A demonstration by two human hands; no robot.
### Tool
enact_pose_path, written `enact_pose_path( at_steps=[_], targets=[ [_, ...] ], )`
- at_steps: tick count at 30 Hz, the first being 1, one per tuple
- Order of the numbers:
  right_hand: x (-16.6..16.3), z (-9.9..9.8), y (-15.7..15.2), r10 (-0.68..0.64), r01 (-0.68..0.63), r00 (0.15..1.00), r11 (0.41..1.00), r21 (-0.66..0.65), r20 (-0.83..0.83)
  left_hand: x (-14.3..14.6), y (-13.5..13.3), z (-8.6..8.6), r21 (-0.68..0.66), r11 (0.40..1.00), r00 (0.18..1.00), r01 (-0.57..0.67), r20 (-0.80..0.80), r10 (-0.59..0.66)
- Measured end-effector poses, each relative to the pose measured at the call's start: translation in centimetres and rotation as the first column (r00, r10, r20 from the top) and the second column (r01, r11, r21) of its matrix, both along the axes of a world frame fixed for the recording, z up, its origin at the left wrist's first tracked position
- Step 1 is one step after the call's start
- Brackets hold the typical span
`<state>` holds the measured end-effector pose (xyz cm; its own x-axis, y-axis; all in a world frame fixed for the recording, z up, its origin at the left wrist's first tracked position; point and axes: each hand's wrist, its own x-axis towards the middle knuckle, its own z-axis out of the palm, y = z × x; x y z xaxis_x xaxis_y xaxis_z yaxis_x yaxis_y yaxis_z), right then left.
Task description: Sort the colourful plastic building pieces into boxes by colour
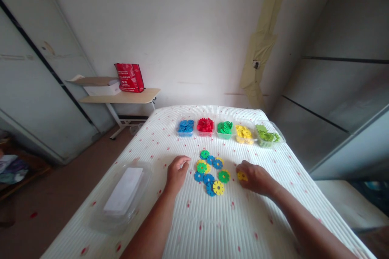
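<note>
A cluster of joined toy discs (210,171) in blue, green and yellow lies on the white spotted bedsheet (212,222). My left hand (176,171) rests just left of the cluster, fingers curled with the tips close together; whether they hold anything is hidden. My right hand (255,177) lies to the right of the cluster, fingers closed around a yellow disc (242,176). Five clear tubs stand in a row behind: blue discs (185,126), red discs (205,125), green discs (225,128), yellow discs (244,133), lime-green discs (267,134).
A clear lidded box with a white sheet inside (123,194) sits near the bed's left edge. A small side table (121,97) by the wall carries a red bag (129,77) and a cardboard box. Grey cabinets flank the bed on both sides.
</note>
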<state>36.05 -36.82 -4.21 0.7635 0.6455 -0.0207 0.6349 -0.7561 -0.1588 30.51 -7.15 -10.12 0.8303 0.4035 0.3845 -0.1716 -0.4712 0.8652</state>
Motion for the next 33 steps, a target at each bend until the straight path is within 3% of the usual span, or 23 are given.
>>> enact_pose_path(
  at_steps=[5, 8, 10, 13, 17, 20, 24, 30, 33],
  targets=[
    [5.2, 4.5, 0.2, -0.173, 0.183, 0.962, 0.983, -0.029, 0.209, -0.1, -0.1, 0.4, 0.003, 1.000, 1.000, -0.003, -0.004, 0.003],
    [9.0, 7.1, 0.2, -0.294, 0.298, 0.910, 0.954, 0.033, 0.291, -0.1, -0.2, 0.5, 0.011, 1.000, 1.000, -0.017, -0.006, 0.017],
    [10.2, 7.6, 0.4, -0.351, 0.339, 0.880, 0.936, 0.094, 0.321, -0.1, -0.2, 0.6, 0.005, 1.000, 1.000, -0.018, -0.003, 0.018],
    [9.2, 6.1, 1.2, -0.360, 0.300, 0.884, 0.926, 0.228, 0.298, -0.1, -0.1, 0.5, -0.008, 1.000, 1.000, -0.008, 0.005, 0.008],
    [5.2, 1.8, 2.5, -0.071, 0.019, 0.988, 0.937, 0.349, 0.137, -0.1, -0.1, 0.4, 0.015, 1.000, 1.000, -0.003, 0.003, 0.003],
    [2.9, -0.6, 3.6, 0.032, -0.055, 0.997, 0.919, 0.392, 0.063, -0.1, -0.1, 0.4, 0.021, 1.000, 1.000, -0.013, 0.001, 0.013],
    [1.6, -1.3, 5.6, 0.050, -0.045, 0.999, 0.922, 0.385, -0.003, -0.1, -0.2, 0.4, 0.023, 1.000, 1.000, -0.015, 0.001, 0.015],
    [1.0, -1.2, 7.9, -0.033, 0.028, 0.999, 0.983, 0.180, 0.027, -0.1, -0.1, 0.2, 0.042, 0.999, 1.000, -0.019, -0.012, 0.019],
    [1.6, -1.5, 7.5, -0.054, 0.057, 0.998, 0.985, 0.164, -0.024, -0.1, 0.0, 0.1, 0.041, 0.999, 1.000, -0.016, -0.013, 0.016]
  ],
)
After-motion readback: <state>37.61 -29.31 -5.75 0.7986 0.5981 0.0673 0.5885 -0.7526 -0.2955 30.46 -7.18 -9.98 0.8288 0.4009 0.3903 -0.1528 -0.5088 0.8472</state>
